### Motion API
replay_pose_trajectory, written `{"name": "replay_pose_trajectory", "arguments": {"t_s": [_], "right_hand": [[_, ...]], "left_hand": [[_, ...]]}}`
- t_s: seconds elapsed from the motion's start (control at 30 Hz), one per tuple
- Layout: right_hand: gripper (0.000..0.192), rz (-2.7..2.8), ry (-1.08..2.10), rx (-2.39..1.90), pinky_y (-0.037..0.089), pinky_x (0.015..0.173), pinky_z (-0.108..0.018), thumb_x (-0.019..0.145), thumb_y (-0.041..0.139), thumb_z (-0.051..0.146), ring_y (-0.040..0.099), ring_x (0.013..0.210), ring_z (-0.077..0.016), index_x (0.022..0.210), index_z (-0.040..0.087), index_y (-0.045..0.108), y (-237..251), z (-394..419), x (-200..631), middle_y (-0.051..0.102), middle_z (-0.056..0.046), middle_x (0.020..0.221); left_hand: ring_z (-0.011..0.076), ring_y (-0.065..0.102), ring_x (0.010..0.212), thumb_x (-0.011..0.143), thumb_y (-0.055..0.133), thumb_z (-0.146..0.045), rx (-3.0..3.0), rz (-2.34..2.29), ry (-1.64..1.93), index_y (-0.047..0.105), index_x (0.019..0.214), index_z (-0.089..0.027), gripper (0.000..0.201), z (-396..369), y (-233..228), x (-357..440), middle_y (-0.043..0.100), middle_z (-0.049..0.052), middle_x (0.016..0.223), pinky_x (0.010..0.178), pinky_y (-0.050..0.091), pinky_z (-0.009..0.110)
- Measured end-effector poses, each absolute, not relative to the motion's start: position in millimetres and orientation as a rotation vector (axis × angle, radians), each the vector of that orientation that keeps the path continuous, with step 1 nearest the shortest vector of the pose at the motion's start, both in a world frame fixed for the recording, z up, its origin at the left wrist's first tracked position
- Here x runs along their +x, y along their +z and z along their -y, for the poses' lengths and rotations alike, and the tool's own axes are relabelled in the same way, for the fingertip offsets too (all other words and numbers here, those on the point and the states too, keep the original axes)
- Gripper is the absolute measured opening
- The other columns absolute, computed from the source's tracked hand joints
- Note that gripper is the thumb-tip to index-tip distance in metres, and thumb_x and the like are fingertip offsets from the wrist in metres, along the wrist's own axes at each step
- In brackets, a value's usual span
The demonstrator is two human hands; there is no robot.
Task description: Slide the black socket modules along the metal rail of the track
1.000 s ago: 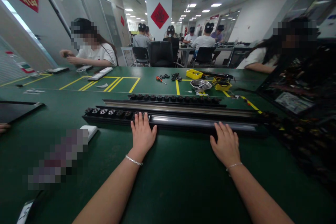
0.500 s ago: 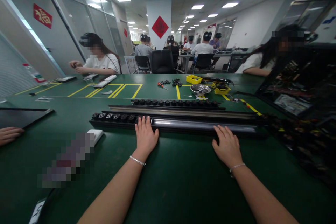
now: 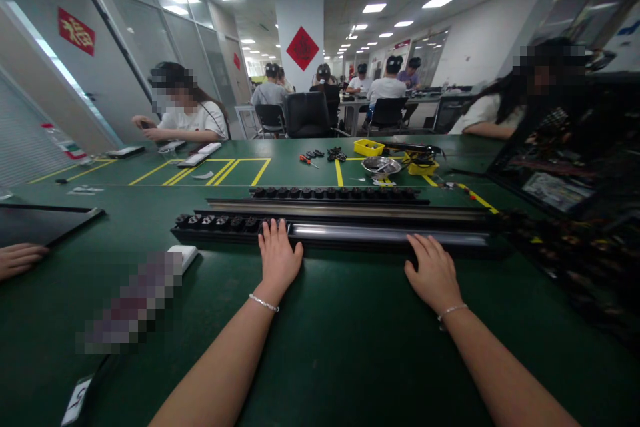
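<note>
Across the middle of the green tabletop lies a long black rail. The left hand and right hand rest flat and open against its near edge, fingers spread, gripping nothing.

hands on near rail | knob strip behind | bowl beyond

Bare forearms without sleeves, a thin silver bead bracelet at each wrist, short unpainted nails.
</note>
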State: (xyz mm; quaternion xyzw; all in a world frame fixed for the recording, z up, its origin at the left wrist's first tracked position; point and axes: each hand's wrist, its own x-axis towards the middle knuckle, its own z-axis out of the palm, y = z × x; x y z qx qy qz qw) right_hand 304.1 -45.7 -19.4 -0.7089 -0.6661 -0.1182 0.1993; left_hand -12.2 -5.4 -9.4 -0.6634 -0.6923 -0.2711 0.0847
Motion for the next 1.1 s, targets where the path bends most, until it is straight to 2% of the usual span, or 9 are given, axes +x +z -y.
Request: {"name": "replay_pose_trajectory", "arguments": {"t_s": [0.23, 0.53, 0.77, 1.1], "right_hand": [[0.05, 1.885, -0.305, -1.968, 0.033, 0.102, -0.05, 0.084, 0.037, 0.027, 0.033, 0.131, -0.0274, 0.131, 0.017, 0.046, -20.1, 44.6, 306.6, 0.048, -0.01, 0.136], [0.051, 1.869, -0.293, -1.947, 0.034, 0.102, -0.052, 0.083, 0.038, 0.027, 0.034, 0.13, -0.0283, 0.133, 0.02, 0.045, -19.5, 45.4, 306.2, 0.049, -0.01, 0.133], [0.052, 1.885, -0.303, -1.982, 0.035, 0.102, -0.05, 0.082, 0.039, 0.027, 0.034, 0.13, -0.0277, 0.133, 0.019, 0.046, -16.1, 46.2, 305.1, 0.049, -0.01, 0.134], [0.051, 1.88, -0.338, -1.928, 0.035, 0.102, -0.049, 0.082, 0.04, 0.027, 0.035, 0.129, -0.0277, 0.131, 0.018, 0.047, -22.5, 43.4, 308.6, 0.051, -0.011, 0.131]], "left_hand": [[0.0347, 0.017, 0.14, 0.083, 0.048, -0.028, -1.982, 2.06, -0.876, 0.04, 0.136, -0.005, 0.058, 4.1, -10.0, -11.8, 0.039, 0.02, 0.143, 0.111, 0.02, 0.054], [0.0345, 0.014, 0.141, 0.083, 0.048, -0.028, -2.058, 2.056, -0.811, 0.036, 0.138, -0.005, 0.061, 7.0, -9.6, -5.6, 0.034, 0.02, 0.146, 0.112, 0.019, 0.054], [0.0355, 0.021, 0.139, 0.081, 0.051, -0.026, -2.065, 2.056, -0.773, 0.028, 0.141, -0.003, 0.069, 8.3, -13.4, -2.6, 0.032, 0.026, 0.146, 0.11, 0.023, 0.054], [0.0342, 0.029, 0.136, 0.079, 0.052, -0.026, -2.051, 2.057, -0.783, 0.03, 0.141, -0.007, 0.068, 10.5, -12.0, -2.1, 0.037, 0.022, 0.144, 0.108, 0.026, 0.052]]}}
